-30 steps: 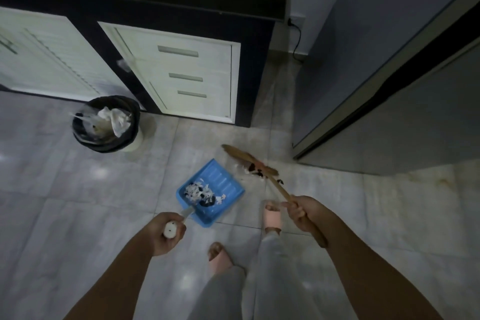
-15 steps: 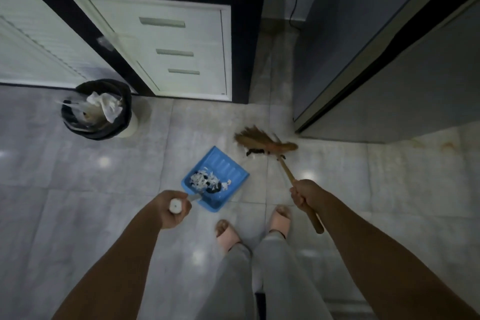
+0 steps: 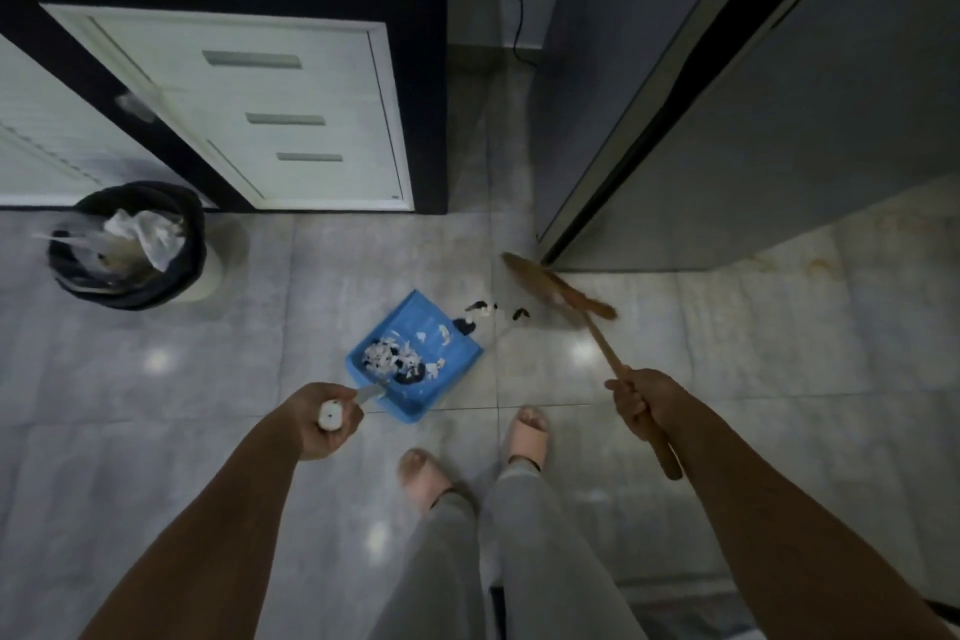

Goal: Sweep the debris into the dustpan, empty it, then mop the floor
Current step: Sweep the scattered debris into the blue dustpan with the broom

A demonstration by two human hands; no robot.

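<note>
Head view: sweeping step. Your left hand grips dustpan handle; right hand grips broom. Dim scraps, perhaps paper, lie just beyond its lip; next, flick them in

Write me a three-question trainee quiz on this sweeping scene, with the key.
1. True or false: all the debris already lies inside the blue dustpan.
2. What does the right hand grip? A. the broom B. a mop C. a cloth
3. Fill in: in the picture, the lined bin stands to the dustpan's ___.

Key
1. False: a few bits lie on the floor just past its lip.
2. A
3. left
</note>
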